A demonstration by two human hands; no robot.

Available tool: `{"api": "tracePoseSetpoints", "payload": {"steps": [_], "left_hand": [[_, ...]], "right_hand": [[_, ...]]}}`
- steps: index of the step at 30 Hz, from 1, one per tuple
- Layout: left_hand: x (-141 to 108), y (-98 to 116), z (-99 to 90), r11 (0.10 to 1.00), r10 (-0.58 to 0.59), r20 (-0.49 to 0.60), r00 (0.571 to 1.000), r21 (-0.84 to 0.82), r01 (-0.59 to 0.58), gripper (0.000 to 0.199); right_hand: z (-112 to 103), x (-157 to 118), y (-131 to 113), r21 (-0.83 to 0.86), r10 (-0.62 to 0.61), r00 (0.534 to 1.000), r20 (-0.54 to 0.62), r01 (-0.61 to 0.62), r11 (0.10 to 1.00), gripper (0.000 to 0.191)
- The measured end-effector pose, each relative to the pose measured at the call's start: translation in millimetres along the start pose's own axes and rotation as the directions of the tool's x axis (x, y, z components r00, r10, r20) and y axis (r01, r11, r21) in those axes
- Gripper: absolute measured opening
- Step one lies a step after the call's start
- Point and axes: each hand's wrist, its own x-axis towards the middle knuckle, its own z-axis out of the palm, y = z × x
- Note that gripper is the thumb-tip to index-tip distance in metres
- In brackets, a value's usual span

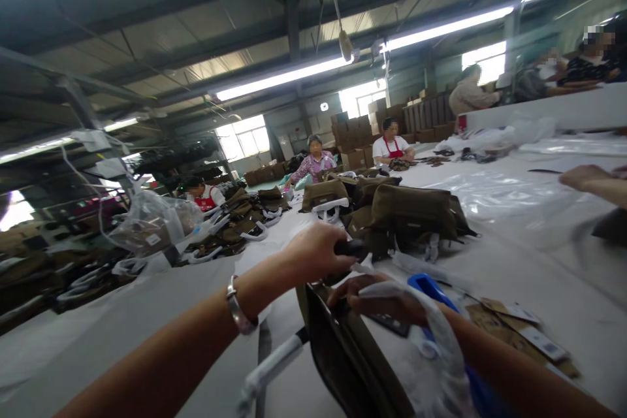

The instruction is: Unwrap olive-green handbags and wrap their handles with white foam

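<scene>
An olive-brown bag [365, 366] stands tilted in front of me, its dark opening facing up. My left hand [316, 251], with a silver bracelet at the wrist, is closed round a black, handle-like object [351, 248] above the bag's far end; its kind does not show. At the bag's top edge, my right hand [375, 297] has its fingers bent and pressed against the bag, partly hidden behind a white-wrapped handle [443, 333]. Another wrapped strap [274, 366] sticks out from the bag's left side.
More olive-brown bags [411, 209] are piled just beyond my hands, others [245, 215] to the left. A blue object [426, 287], brown cards with tags [524, 333] and clear plastic [499, 196] lie at right. Another person's hand [585, 177] reaches in there; several people sit further back.
</scene>
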Motion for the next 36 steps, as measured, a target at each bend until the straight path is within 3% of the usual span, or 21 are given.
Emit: {"api": "tracePoseSetpoints", "payload": {"steps": [3,5,9,12,15,17,19,22,26,29,31,34,36], "left_hand": [[4,-35,10.2,0.996,-0.091,0.109,0.990,0.018,0.089,0.031],[9,-58,17.9,0.993,-0.118,0.217,0.969,0.021,0.116,0.033],[23,-92,32.0,0.992,-0.119,0.451,0.885,0.026,0.120,0.035],[26,-100,41.0,0.994,-0.090,0.512,0.854,-0.003,0.107,0.036],[7,-91,42.1,0.994,-0.061,0.409,0.910,-0.057,0.092,0.036],[-20,-81,37.6,0.989,-0.034,0.296,0.954,-0.127,0.075,0.028],[-55,-71,33.2,0.962,0.042,0.235,0.971,-0.272,0.024,0.022],[-106,-60,37.2,0.894,0.177,0.260,0.949,-0.445,-0.045,0.033],[-148,-52,69.8,0.934,0.258,0.288,0.922,-0.318,-0.163,0.062],[-155,-49,106.1,0.955,0.292,0.267,0.919,-0.129,-0.266,0.055],[-150,-52,130.7,0.955,0.290,0.190,0.938,0.002,-0.296,0.050],[-137,-59,159.1,0.937,0.322,0.049,0.945,0.129,-0.326,0.024],[-128,-63,168.0,0.921,0.351,-0.006,0.936,0.182,-0.345,0.011]], "right_hand": [[5,15,15,0.268,0.076,0.995,0.058,-0.089,0.959,0.040],[15,22,27,0.342,0.095,0.992,0.088,-0.119,0.932,0.039],[36,29,32,0.326,0.037,0.968,0.246,-0.119,0.938,0.034],[41,27,22,0.306,0.011,0.955,0.297,-0.106,0.946,0.032],[38,24,16,0.313,0.050,0.968,0.248,-0.129,0.941,0.033],[34,22,17,0.306,0.097,0.974,0.203,-0.157,0.939,0.034],[30,21,19,0.298,0.125,0.978,0.164,-0.170,0.939,0.036],[26,22,24,0.310,0.127,0.983,0.136,-0.164,0.936,0.038],[29,24,37,0.368,0.199,0.976,0.094,-0.219,0.903,0.038],[27,23,50,0.359,0.273,0.961,-0.031,-0.244,0.901,0.041],[18,19,51,0.316,0.337,0.932,-0.131,-0.283,0.906,0.044],[1,4,32,0.225,0.409,0.870,-0.275,-0.356,0.907,0.055],[-3,-13,6,0.088,0.356,0.803,-0.477,-0.360,0.929,0.062]]}}
